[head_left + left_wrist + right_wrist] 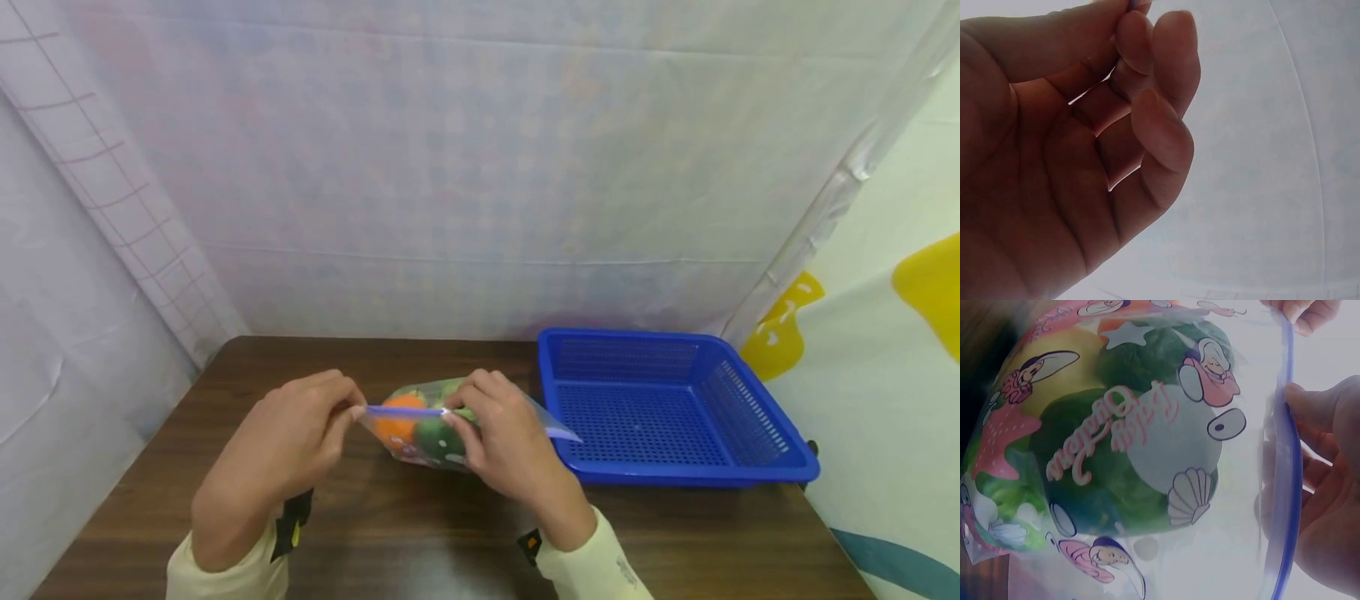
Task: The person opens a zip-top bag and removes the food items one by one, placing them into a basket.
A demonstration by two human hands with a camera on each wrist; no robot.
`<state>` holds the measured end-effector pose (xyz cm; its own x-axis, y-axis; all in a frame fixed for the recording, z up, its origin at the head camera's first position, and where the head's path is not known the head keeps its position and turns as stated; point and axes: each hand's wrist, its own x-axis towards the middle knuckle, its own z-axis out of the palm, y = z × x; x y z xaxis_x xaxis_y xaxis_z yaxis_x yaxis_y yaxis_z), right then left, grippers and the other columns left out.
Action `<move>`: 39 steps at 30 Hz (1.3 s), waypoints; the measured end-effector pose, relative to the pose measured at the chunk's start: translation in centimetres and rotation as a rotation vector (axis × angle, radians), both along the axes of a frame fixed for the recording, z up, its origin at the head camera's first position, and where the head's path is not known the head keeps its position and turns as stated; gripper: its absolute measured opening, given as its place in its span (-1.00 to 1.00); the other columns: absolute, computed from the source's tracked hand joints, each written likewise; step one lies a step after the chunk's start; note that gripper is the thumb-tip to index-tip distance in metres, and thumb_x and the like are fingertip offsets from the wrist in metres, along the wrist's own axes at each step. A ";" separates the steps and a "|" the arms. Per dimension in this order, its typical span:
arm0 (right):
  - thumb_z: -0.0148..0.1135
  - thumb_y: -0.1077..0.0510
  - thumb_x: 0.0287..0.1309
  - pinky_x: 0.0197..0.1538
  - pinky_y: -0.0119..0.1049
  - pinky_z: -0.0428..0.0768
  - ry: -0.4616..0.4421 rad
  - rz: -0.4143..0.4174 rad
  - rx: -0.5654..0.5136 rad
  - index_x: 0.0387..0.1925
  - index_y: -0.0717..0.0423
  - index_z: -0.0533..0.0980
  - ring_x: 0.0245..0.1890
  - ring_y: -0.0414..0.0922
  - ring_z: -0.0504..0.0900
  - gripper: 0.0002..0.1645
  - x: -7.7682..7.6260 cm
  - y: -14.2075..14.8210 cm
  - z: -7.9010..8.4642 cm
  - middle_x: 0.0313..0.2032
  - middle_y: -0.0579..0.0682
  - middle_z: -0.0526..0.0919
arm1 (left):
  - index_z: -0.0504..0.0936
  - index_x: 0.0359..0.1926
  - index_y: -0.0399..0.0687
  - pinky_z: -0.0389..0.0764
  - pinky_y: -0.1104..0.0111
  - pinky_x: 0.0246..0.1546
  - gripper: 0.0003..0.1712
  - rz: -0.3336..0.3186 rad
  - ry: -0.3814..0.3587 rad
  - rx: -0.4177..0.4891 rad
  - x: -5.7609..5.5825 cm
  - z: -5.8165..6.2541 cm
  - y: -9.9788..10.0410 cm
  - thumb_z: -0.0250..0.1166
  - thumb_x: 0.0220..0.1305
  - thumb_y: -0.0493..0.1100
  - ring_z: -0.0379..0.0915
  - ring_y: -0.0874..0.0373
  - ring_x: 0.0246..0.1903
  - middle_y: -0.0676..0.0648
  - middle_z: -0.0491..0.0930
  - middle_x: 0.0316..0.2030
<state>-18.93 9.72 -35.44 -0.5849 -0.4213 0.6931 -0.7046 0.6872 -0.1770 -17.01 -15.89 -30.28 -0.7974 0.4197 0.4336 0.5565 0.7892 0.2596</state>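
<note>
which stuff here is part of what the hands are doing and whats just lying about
Seemingly part of the job:
- clear printed bag
- orange item and green item inside
- left hand and right hand, pinching the bag's edge

Just there:
- blue basket, not held
- wooden table

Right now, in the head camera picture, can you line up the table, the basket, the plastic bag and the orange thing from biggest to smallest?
1. Table
2. Basket
3. Plastic bag, partly hidden by the right hand
4. Orange thing, seen through the bag
</note>
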 end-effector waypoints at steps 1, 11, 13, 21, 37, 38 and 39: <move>0.42 0.11 0.20 -0.22 -0.34 0.54 0.000 -0.006 -0.001 -0.31 0.00 0.65 -0.28 -0.19 0.53 -0.92 0.0 0.1 0.0 -0.29 -0.17 0.61 | 0.68 -0.32 0.03 0.42 0.33 -0.45 -0.92 0.000 -0.001 0.002 0.0 0.0 0.0 0.32 0.32 -0.24 0.33 0.30 -0.47 0.17 0.58 -0.38; 0.38 0.09 0.26 -0.16 -0.32 0.53 -0.061 -0.060 0.000 -0.29 -0.04 0.66 -0.25 -0.22 0.50 -0.95 -0.2 1.2 0.3 -0.28 -0.22 0.59 | 0.67 -0.31 0.02 0.48 0.26 -0.40 -0.93 0.009 0.030 0.017 -0.5 0.0 -0.2 0.31 0.32 -0.24 0.40 0.27 -0.45 0.14 0.61 -0.36; 0.37 0.09 0.26 -0.15 -0.32 0.53 -0.071 -0.065 0.002 -0.28 -0.04 0.66 -0.24 -0.22 0.50 -0.95 -0.2 1.3 0.3 -0.28 -0.22 0.59 | 0.67 -0.30 0.01 0.48 0.25 -0.40 -0.94 0.009 0.030 0.024 -0.7 0.0 -0.2 0.31 0.33 -0.24 0.40 0.26 -0.44 0.13 0.61 -0.36; 0.40 0.10 0.23 -0.19 -0.33 0.53 -0.063 -0.103 -0.008 -0.30 -0.05 0.66 -0.24 -0.22 0.51 -0.95 -0.3 1.9 0.5 -0.30 -0.21 0.59 | 0.67 -0.32 -0.02 0.46 0.27 -0.41 -0.92 0.007 0.059 0.051 -1.3 -0.2 -0.3 0.29 0.31 -0.28 0.38 0.25 -0.47 0.09 0.59 -0.38; 0.40 0.16 0.23 -0.24 -0.30 0.52 -0.076 -0.123 -0.025 -0.30 -0.01 0.65 -0.30 -0.18 0.48 -0.96 -0.9 3.8 0.6 -0.30 -0.16 0.59 | 0.65 -0.29 -0.06 0.41 0.31 -0.42 -0.92 0.025 0.085 0.061 -2.1 -0.6 -0.9 0.26 0.34 -0.29 0.36 0.21 -0.47 0.06 0.60 -0.35; 0.39 0.15 0.24 -0.24 -0.29 0.52 -0.082 -0.128 -0.025 -0.30 -0.01 0.65 -0.30 -0.18 0.48 -0.96 -0.9 4.0 0.6 -0.29 -0.16 0.60 | 0.65 -0.29 -0.06 0.41 0.31 -0.42 -0.92 0.025 0.086 0.062 -2.1 -0.6 -1.0 0.25 0.34 -0.29 0.36 0.21 -0.47 0.06 0.60 -0.35; 0.39 0.15 0.24 -0.24 -0.29 0.52 -0.087 -0.134 -0.027 -0.29 -0.01 0.65 -0.30 -0.18 0.49 -0.96 -1.0 4.1 0.6 -0.28 -0.15 0.60 | 0.65 -0.30 -0.06 0.41 0.31 -0.42 -0.92 0.028 0.089 0.061 -2.2 -0.6 -1.0 0.25 0.34 -0.29 0.36 0.21 -0.47 0.05 0.60 -0.35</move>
<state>-19.89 13.80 -34.86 -0.6930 -0.3175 0.6473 -0.5882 0.7682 -0.2529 -19.17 -16.91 -30.89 -0.7659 0.3684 0.5269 0.5571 0.7893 0.2580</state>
